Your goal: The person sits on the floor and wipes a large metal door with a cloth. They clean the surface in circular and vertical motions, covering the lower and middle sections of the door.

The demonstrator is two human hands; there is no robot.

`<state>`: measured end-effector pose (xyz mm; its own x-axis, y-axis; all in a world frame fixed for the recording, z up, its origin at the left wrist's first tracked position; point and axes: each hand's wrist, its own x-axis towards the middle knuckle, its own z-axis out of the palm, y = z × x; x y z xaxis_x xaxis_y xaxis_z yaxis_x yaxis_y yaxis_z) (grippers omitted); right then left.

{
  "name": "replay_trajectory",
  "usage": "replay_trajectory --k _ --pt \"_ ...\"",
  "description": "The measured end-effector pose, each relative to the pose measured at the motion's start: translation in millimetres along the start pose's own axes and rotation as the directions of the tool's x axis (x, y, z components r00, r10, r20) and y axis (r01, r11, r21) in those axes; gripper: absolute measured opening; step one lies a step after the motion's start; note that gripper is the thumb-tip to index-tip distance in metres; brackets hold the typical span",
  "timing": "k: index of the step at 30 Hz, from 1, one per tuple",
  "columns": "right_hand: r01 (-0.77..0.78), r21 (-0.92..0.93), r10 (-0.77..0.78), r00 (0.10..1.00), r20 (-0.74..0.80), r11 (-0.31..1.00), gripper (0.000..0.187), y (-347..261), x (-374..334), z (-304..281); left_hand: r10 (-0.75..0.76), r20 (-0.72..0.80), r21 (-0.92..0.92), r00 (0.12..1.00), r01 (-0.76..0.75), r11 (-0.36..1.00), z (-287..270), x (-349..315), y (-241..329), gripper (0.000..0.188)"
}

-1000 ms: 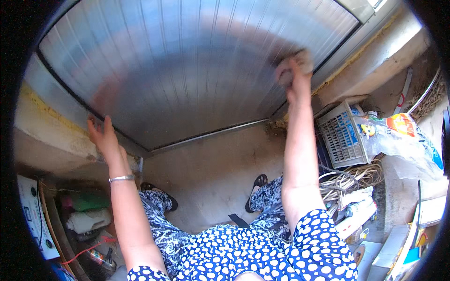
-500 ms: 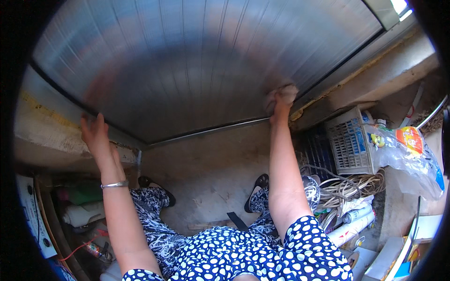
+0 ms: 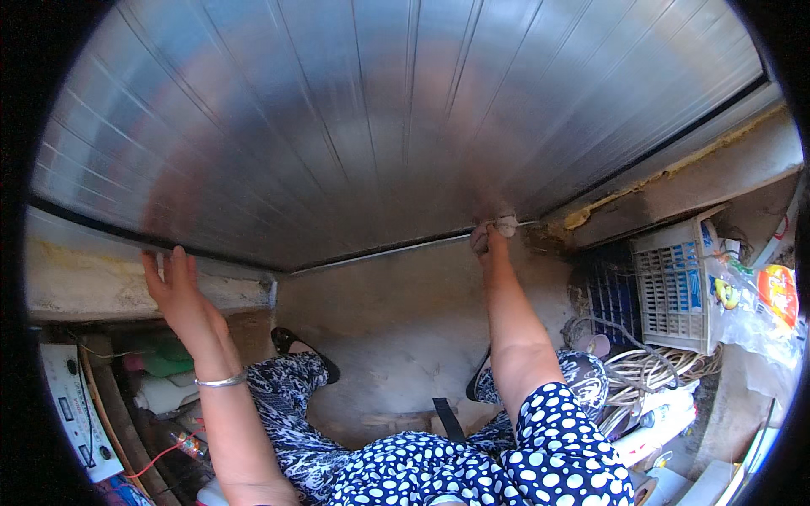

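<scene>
Across top, silvery ribbed-metal panel (image 3: 388, 118). Centre-right, pale cloth (image 3: 506, 225) gripped in right hand (image 3: 487, 238); centre-left, left hand (image 3: 179, 295), fingers extended. Lower left, lettered white box (image 3: 69, 384).

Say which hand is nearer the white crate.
Right. Right hand: left of the white crate, at the bottom of the metal panel. Left hand: farther off, at its left edge.

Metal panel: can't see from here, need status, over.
Right hand holding pale cloth at bottom edge of panel. Left hand open, by left edge. Crate off right, clear of hands.
</scene>
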<state>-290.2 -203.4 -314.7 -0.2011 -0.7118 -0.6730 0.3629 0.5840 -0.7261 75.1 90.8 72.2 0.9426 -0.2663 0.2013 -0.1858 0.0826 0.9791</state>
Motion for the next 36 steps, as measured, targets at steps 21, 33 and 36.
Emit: replay_trajectory --k 21,33,36 --pt "0.370 0.359 -0.511 0.701 0.497 0.857 0.018 -120 -163 33 -0.005 -0.025 -0.119 1.000 0.002 0.993 -3 12 -11 0.059" --pt "0.957 0.108 -0.903 0.213 0.373 0.271 0.040 -331 -364 91 -0.066 0.071 -0.135 0.995 0.075 0.988 -9 12 -16 0.061" --pt "0.988 -0.028 -0.954 0.155 0.256 0.153 0.071 -324 -316 88 -0.063 0.083 -0.088 0.995 0.070 0.994 -8 11 -12 0.062"
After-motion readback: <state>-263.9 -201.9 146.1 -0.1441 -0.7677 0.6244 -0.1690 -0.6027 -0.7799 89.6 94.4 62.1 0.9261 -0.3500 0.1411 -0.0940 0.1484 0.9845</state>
